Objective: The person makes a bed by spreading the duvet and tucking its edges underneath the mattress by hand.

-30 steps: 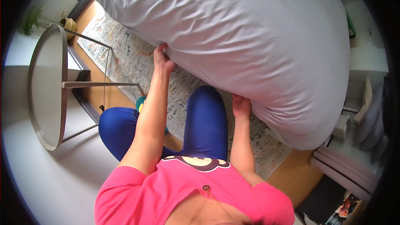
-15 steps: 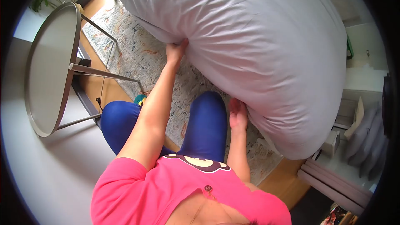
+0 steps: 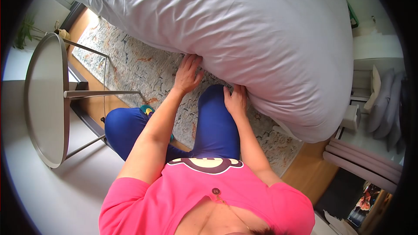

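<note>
A large, puffy light-grey fabric bulk (image 3: 244, 21), perhaps a mattress or cushion in a cover, fills the top and right above the rug. Creases fan out from its near edge. My left hand (image 3: 188, 76) reaches to that edge with its fingers stretched out and thumb apart, the fingertips touching the fabric. Lower along the same edge is my right hand (image 3: 236, 102), palm down, its thumb apart. Its fingertips meet the cloth and are partly hidden beneath it. The fabric does not visibly wrap into either palm.
Under my legs lies a patterned rug (image 3: 119, 54) on wooden flooring. A round tray table (image 3: 45, 104) with thin metal legs stands at the left, near a plant (image 3: 27, 32). Grey cushions (image 3: 383, 104) and stacked pinkish rolls or panels (image 3: 361, 161) are at the right.
My left hand has come down and its fingers have straightened. My right hand has turned palm down and moved up and left along the fabric's edge. The view has shifted slightly.
</note>
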A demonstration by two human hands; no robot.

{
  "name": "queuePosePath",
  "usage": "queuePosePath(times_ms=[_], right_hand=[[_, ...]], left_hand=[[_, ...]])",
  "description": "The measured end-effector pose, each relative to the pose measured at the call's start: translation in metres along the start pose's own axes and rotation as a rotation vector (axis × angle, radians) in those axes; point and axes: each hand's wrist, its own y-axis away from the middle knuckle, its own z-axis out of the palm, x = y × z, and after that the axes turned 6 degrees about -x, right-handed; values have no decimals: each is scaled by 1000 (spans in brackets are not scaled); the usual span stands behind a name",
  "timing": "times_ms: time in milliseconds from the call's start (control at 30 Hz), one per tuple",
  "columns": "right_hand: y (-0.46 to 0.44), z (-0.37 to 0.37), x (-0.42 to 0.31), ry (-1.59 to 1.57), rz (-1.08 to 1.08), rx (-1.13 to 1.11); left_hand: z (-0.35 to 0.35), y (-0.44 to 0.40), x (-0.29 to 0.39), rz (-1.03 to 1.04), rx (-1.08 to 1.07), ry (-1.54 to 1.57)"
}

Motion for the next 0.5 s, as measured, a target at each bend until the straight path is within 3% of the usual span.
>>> queuePosePath(times_ms=[133, 233, 333, 367, 433, 467, 500], right_hand=[[-17, 9, 2, 146, -26, 42], [-27, 5, -21, 272, 3, -15], [-23, -25, -69, 146, 220, -430], [-15, -20, -71, 124, 5, -290], [-12, 3, -66, -54, -211, -189], [-16, 17, -63, -59, -251, -138], [-19, 24, -59, -25, -241, -108]], left_hand=[[4, -25, -6, 85, -62, -263], [0, -47, -13, 61, -320, -394], [4, -46, -22, 73, -341, -453], [-1, -48, -17, 88, -258, -486], [-11, -36, -1, 122, -115, -537], [-10, -34, 1, -14, -230, -445], [-10, -31, 4, -15, -245, -406]])
